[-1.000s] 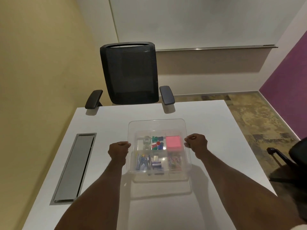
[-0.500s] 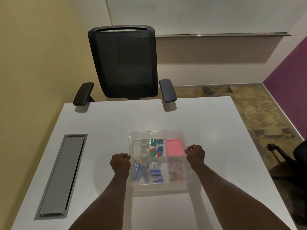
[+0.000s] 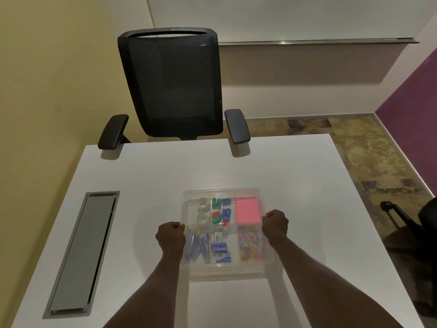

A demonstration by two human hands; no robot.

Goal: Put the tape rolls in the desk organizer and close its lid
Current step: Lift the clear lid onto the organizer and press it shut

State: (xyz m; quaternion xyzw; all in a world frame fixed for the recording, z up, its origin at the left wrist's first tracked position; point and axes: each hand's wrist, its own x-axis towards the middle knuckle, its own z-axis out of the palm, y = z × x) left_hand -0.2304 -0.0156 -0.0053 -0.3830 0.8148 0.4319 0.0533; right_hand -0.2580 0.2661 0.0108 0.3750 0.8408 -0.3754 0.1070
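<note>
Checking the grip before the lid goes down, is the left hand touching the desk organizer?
Touching. In the head view the left hand is curled onto the left rim of the desk organizer, with no gap visible.

Both bare forearms stretched forward from the bottom edge, roughly parallel and converging slightly toward the wrists. Left hand (image 3: 170, 236) curled into a loose fist, knuckles up, fingertips pinched at its far upper corner against a clear edge. Right hand (image 3: 275, 224) likewise curled, back of the hand up, set a little farther forward than the left, thumb and fingers pinched together at its inner side; wrists near straight, hands well apart.
</note>
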